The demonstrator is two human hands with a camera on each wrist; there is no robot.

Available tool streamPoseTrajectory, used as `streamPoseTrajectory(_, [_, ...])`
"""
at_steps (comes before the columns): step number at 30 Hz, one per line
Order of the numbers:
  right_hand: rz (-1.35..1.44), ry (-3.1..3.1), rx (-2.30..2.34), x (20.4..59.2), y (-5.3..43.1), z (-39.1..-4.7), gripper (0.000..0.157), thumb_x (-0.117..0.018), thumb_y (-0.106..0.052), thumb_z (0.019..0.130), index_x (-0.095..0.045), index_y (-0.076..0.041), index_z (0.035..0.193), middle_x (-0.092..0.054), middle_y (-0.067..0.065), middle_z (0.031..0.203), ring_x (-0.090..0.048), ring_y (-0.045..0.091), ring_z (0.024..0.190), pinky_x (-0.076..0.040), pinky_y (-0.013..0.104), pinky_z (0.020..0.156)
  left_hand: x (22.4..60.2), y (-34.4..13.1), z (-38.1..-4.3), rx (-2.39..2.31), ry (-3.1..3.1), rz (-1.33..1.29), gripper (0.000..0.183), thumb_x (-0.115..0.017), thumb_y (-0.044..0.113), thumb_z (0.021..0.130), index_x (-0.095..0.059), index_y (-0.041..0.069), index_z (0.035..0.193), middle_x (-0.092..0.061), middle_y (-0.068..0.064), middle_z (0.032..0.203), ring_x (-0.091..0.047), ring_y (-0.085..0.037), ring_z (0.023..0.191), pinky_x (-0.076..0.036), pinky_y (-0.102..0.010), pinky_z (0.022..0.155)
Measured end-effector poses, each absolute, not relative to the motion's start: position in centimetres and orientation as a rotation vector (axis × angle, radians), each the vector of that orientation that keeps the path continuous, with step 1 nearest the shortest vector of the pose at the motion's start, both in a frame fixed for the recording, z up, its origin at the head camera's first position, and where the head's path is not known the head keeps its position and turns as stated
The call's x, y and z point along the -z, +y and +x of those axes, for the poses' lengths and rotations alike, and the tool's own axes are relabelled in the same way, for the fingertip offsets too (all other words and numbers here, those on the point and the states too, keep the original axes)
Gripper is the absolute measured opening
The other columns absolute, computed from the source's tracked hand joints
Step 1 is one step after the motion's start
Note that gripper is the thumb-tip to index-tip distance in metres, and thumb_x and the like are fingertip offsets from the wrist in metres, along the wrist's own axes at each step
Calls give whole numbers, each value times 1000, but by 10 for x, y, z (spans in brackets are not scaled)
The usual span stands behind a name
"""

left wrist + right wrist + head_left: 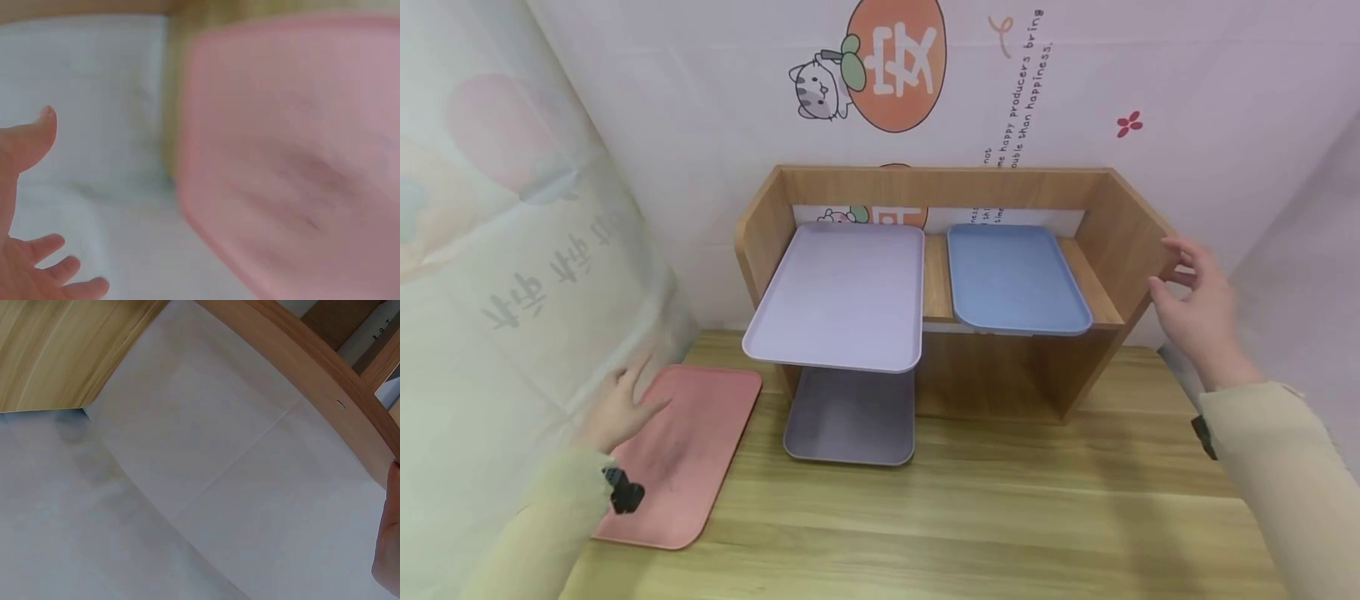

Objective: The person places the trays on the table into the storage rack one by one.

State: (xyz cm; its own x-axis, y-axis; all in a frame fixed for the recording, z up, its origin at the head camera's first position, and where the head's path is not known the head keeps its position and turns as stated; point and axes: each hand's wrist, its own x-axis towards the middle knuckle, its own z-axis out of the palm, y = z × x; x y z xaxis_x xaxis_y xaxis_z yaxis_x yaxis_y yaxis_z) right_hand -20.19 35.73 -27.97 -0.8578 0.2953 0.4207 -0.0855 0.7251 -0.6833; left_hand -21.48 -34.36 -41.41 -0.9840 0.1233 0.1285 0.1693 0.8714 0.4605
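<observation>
My left hand [617,408] hovers over the left part of a pink rectangular tray [715,442] on the table, thumb and fingers spread, holding nothing. In the left wrist view the thumb and fingertips [62,272] stand apart from the tray. At the right side panel of a wooden desktop shelf [1127,242], my right hand [1198,312] has its bent fingers and thumb at the front edge. The right wrist view shows the thumb touching that panel; the other fingers are out of sight. On the upper board lie a lilac tray [842,292] and a blue tray [1018,279].
Below the lilac tray, a grey-purple tray [850,417] sits partly under the shelf. The upper trays overhang the board's front. A wood-grain table [925,525] extends in front, and printed white cloth [685,100] hangs behind and at the sides.
</observation>
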Motion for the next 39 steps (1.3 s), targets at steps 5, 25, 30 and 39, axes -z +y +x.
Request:
streamPoseTrajectory(5, [-152,-2370,-993,281,357,-201,54,-52,-10,93,-38,-24,143,-41,20,139,-49,2,104,-37,-1,65,456,-360,-200,610,-3014,-170,86,-64,40,87,-17,2,149,-22,-52,131,-24,-68,117,-26,-79,87])
streamPoseTrajectory(25, [-132,-2387,-982,283,356,-203,56,-52,-9,93,-36,-21,145,-38,18,144,-50,29,115,-36,-1,68,544,-371,-166,651,-3423,27,110,-61,67,76,-9,4,149,7,-49,140,2,-71,123,-5,-81,95])
streamPoseTrajectory(30, [-128,-2334,-996,286,355,-204,56,-52,-5,91,-40,-21,143,-43,14,139,-49,3,102,-38,-1,66,553,-373,-165,679,-3400,26,108,-60,66,77,-9,3,149,10,-49,140,6,-71,124,-2,-82,94])
streamPoseTrajectory(39, [-107,-2298,-1014,287,354,-207,55,-53,-3,89,-43,-20,141,-45,-10,123,-46,-6,96,-39,-1,65,552,-358,-167,703,-3441,61,110,-59,68,76,-8,4,149,15,-48,140,8,-71,124,-1,-81,95])
